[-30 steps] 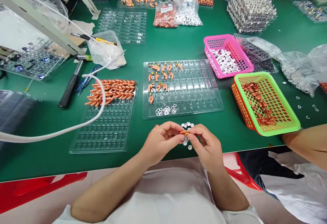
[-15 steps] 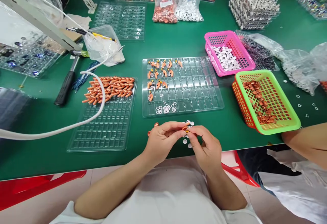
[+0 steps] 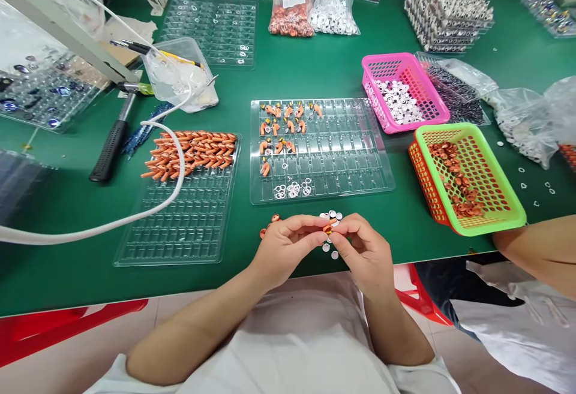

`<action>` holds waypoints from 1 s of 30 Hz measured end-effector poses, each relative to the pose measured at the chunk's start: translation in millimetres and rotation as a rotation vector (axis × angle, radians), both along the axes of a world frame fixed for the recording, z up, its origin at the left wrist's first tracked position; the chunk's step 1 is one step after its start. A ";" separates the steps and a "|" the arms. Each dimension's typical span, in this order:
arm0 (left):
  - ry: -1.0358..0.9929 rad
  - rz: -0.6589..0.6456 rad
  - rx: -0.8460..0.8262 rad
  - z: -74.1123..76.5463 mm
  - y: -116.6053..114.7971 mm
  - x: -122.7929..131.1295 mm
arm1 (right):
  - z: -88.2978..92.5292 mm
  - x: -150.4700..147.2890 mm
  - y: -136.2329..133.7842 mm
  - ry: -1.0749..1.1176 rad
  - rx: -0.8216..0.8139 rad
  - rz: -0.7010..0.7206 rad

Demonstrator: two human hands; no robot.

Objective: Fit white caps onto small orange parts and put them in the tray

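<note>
Between the fingertips of both hands is a small orange plastic part (image 3: 330,225) with a bit of yellow on it. My left hand (image 3: 285,247) pinches it from the left. My right hand (image 3: 365,256) grips its other side, thumb and fingers closed together. Fingertips cover much of the part. Small white discs (image 3: 335,255) lie on the green table around the fingertips. A few reddish-brown round pieces (image 3: 263,232) rest beside my left knuckles. Beyond my hands lies a clear plastic tray (image 3: 351,169) holding orange curved parts (image 3: 290,125) and white rings (image 3: 293,190).
At left, another tray (image 3: 171,232) holds stacked orange parts, with a white tube (image 3: 179,184) crossing it and a hammer (image 3: 112,142) beyond. A pink basket (image 3: 369,91) and a green basket (image 3: 508,214) stand at right, near another person's arm (image 3: 535,253).
More of the orange part shows between the fingertips now, and my right fingers have shifted slightly around it. Both hands stay in nearly the same place.
</note>
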State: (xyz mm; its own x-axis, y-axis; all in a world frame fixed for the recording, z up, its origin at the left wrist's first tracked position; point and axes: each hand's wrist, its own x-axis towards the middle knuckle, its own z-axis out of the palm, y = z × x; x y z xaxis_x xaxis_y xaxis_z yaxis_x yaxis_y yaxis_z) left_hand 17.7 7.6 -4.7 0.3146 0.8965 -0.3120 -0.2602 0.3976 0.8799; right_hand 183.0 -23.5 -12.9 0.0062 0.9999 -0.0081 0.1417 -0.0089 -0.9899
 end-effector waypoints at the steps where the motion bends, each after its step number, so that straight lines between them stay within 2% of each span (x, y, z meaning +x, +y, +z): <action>1: 0.010 -0.003 0.011 0.1 -0.4 -0.5 | 0.3 0.0 0.1 -0.012 0.001 0.005; 8: 0.165 -0.064 0.103 1.5 -1.5 -6.3 | 5.3 3.2 4.3 -0.122 0.034 0.074; 14: 0.152 -0.112 0.105 3.2 -3.4 -8.4 | 8.6 6.0 7.6 -0.150 0.026 0.120; 18: 0.158 -0.111 0.111 4.3 -4.9 -6.9 | 7.9 5.1 6.9 -0.205 0.101 0.097; 24: 0.221 -0.013 0.070 5.2 -5.3 -2.4 | 7.1 1.2 5.7 -0.319 0.245 0.089; 30: 0.261 0.051 0.062 6.7 -7.0 0.6 | 7.8 -2.4 6.4 -0.257 0.109 0.065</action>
